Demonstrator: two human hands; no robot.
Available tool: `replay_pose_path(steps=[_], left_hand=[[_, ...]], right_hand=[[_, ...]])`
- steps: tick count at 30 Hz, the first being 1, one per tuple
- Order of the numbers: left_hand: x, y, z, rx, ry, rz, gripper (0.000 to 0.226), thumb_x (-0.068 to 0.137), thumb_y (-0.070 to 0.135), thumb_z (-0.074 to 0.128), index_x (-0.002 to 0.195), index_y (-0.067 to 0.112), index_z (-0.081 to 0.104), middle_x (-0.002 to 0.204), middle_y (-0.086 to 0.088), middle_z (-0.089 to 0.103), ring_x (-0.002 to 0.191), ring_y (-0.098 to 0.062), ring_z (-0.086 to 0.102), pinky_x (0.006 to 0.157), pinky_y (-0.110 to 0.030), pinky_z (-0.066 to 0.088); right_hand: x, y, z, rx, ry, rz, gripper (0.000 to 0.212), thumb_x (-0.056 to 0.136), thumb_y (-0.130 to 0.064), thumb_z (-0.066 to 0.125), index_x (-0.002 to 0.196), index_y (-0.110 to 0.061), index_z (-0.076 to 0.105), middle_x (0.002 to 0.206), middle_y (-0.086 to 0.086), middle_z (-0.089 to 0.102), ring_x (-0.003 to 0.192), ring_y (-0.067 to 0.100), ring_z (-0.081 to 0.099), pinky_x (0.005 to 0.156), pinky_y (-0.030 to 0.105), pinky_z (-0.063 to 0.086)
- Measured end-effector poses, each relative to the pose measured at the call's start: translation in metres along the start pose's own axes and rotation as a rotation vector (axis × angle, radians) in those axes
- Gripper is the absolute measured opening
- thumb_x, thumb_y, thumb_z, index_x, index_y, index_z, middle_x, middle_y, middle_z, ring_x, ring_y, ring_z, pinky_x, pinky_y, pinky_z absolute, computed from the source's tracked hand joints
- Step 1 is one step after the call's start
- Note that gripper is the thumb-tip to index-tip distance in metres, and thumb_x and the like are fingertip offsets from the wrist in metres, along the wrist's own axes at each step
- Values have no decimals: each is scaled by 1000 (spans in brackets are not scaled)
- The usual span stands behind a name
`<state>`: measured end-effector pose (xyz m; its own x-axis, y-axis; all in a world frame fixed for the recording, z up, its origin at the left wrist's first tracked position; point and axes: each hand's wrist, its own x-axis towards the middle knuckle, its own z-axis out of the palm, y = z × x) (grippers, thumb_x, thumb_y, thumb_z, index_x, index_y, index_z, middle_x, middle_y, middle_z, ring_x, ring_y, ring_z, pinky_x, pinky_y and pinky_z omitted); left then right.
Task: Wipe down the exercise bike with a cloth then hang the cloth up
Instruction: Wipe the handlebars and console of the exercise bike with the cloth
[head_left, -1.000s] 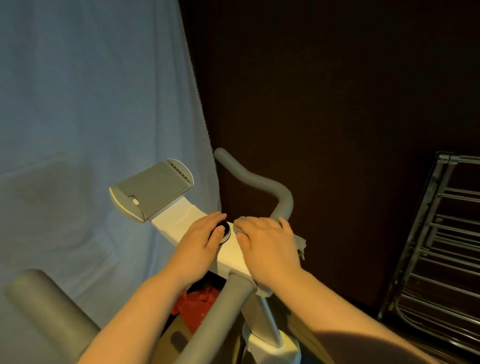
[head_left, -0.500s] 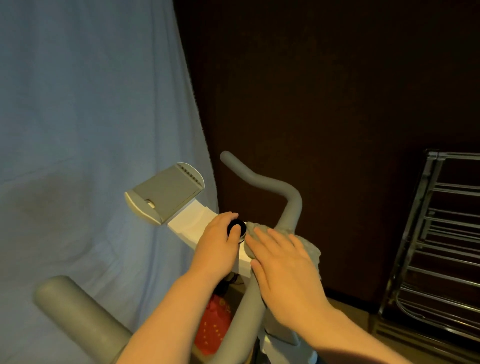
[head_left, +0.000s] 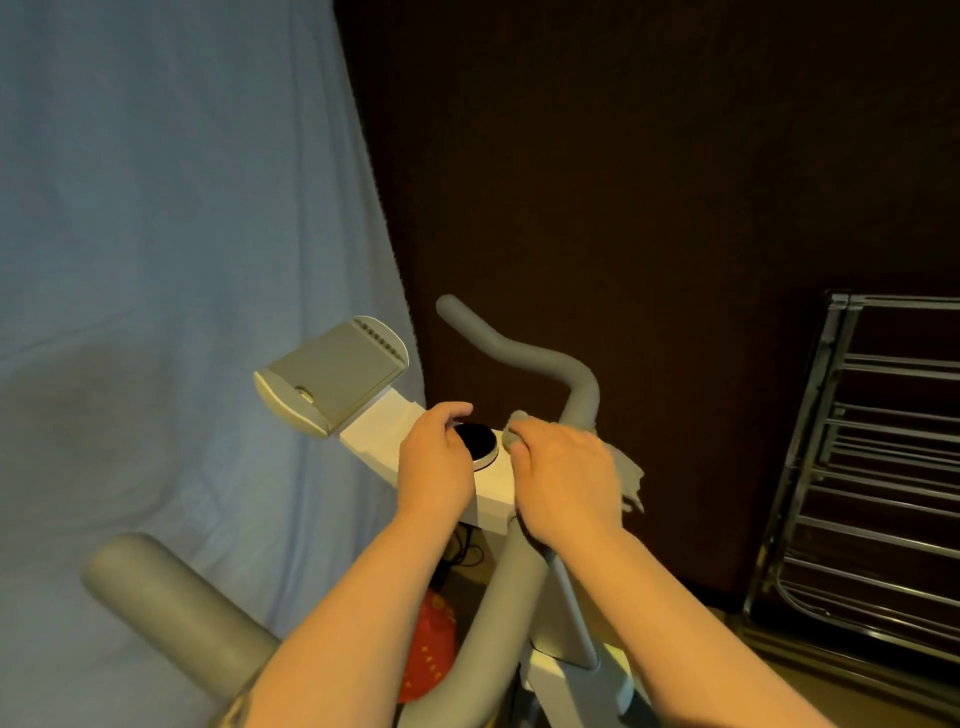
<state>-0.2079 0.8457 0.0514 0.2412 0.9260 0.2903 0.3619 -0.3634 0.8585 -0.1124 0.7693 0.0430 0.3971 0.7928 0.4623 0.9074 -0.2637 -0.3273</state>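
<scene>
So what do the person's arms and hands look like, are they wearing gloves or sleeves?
No gloves. The left hand and right hand are both bare, and so are the forearms all the way down to the bottom edge of the picture. No watch, rings or bracelets show. No sleeve reaches into view.
</scene>
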Motion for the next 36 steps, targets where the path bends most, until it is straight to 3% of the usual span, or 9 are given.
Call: replay_pose_path(steps=[3, 8, 11, 17, 20, 24, 28, 33, 36], left_hand=[[5, 1, -6, -96, 80, -61, 41, 93, -8, 37, 114, 14, 65, 110, 1, 60, 100, -10, 54, 73, -8, 42], [9, 1, -9, -326, 119, -227, 41, 91, -9, 37, 106, 15, 67, 112, -8, 67, 103, -19, 63, 98, -41, 50], [14, 2, -9, -380, 155, -276, 38, 92, -5, 38, 106, 15, 68, 109, -10, 67, 103, -23, 64, 97, -44, 50], [15, -3, -10, -523, 174, -299, 32, 95, -1, 40, 92, 16, 68, 107, -18, 68, 101, -26, 65, 92, -35, 52], [17, -4, -10, -538, 162, -307, 29, 96, 2, 43, 94, 16, 68, 106, -14, 69, 101, -25, 66, 93, -37, 52], [14, -1, -8, -424, 165, -232, 30, 94, 1, 43, 91, 20, 67, 103, -8, 69, 98, -22, 64, 94, -42, 51], [2, -1, -7, -232, 103, -67, 29, 98, 5, 42, 103, 19, 67, 105, 0, 67, 102, -15, 61, 90, -29, 48], [-5, -6, 4, 134, -75, 197, 28, 98, 11, 45, 105, 25, 68, 114, 12, 61, 108, -4, 50, 97, -24, 40], [-7, -11, 10, 329, -63, 319, 24, 95, 15, 50, 106, 27, 68, 119, 11, 62, 114, -7, 49, 99, -27, 36]], right_hand=[[16, -28, 6, 83, -51, 59, 32, 105, -28, 32, 127, -26, 55, 115, -1, 66, 105, 22, 61, 81, 31, 40], [-4, -6, 2, 165, -61, -244, 35, 100, -27, 46, 134, -31, 55, 143, -10, 51, 124, 13, 54, 100, 29, 42], [26, 2, 2, 242, -247, -162, 36, 104, -34, 36, 137, -40, 49, 147, -18, 44, 127, 14, 50, 101, 34, 42], [5, -17, 16, 125, -23, -259, 34, 93, -24, 52, 124, -26, 64, 130, -5, 63, 116, 15, 61, 96, 30, 47], [15, 3, -1, 151, -170, -266, 37, 101, -32, 42, 137, -37, 52, 145, -15, 48, 130, 8, 47, 106, 29, 38], [31, -23, 14, 84, -179, -174, 34, 99, -36, 35, 126, -35, 55, 129, -9, 57, 116, 20, 56, 94, 38, 42], [-17, -9, 7, 76, -101, -257, 51, 93, -39, 31, 137, -29, 52, 142, -7, 52, 128, 13, 51, 106, 36, 42], [-21, 29, -9, 116, -137, -62, 45, 104, -38, 26, 149, -41, 27, 151, -21, 32, 142, 2, 22, 119, 36, 7], [-21, 18, -1, 71, -90, 2, 51, 98, -41, 15, 144, -38, 38, 148, -16, 40, 140, 8, 29, 118, 44, 12]])
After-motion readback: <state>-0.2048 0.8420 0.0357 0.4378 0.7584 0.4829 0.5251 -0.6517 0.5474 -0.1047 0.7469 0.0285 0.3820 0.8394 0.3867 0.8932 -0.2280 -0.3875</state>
